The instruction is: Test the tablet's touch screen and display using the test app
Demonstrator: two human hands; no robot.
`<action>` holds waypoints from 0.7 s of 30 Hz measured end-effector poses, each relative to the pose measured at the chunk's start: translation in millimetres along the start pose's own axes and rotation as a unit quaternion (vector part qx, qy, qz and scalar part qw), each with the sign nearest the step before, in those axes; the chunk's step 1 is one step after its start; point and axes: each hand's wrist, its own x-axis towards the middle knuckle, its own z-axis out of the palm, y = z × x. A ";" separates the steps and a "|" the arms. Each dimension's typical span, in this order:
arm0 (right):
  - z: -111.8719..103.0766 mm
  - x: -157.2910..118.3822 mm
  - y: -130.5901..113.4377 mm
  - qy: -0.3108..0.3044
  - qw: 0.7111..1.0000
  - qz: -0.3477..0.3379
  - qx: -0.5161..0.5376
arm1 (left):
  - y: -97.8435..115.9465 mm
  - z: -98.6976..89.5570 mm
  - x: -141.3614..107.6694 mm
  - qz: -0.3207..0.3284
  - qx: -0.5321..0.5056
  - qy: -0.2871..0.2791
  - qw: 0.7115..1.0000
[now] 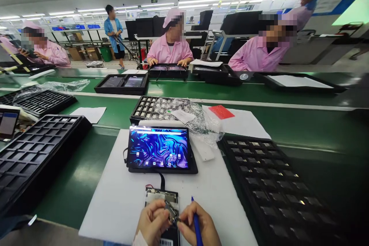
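My left hand (154, 218) pinches a small dark, metallic electronic part (172, 212) between thumb and fingertips. Close on its right, my right hand (198, 225) has its fingertips at the part's edge while a blue pen-like stick (196, 221) is tucked between its fingers. Beneath both hands lies an opened device with a bare circuit board (152, 196), partly hidden by them. A black ribbon cable (162, 182) runs from it toward a lit tablet screen (158, 148), which leans on a black stand just beyond.
A white foam sheet (106, 200) covers the green bench. Black compartment trays stand left (37, 150) and right (259, 177). Behind the screen, another parts tray (147, 108) sits partly under clear plastic wrap (193, 117), near a red card (221, 111). Co-workers in pink sit across the line.
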 end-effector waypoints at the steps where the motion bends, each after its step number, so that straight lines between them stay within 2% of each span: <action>1: 0.7 -0.4 -0.2 -0.007 1.000 0.003 -0.001 | 0.0 0.4 -0.5 0.000 0.003 0.002 1.000; 8: 12.1 -5.0 -11.8 0.062 0.997 -0.005 0.034 | -0.2 0.6 -1.6 0.005 0.011 -0.002 1.000; 11: 9.8 -3.8 -14.9 0.039 0.999 0.009 0.026 | -0.5 0.3 -2.5 0.016 0.029 -0.005 0.999; 15: 1.9 -2.3 -14.6 -0.007 1.000 0.024 0.005 | 2.1 5.3 -7.9 0.072 0.065 0.005 0.995; 21: -0.7 -2.9 -10.2 -0.008 1.000 0.025 -0.008 | 7.2 16.0 -17.6 0.116 0.085 0.007 0.990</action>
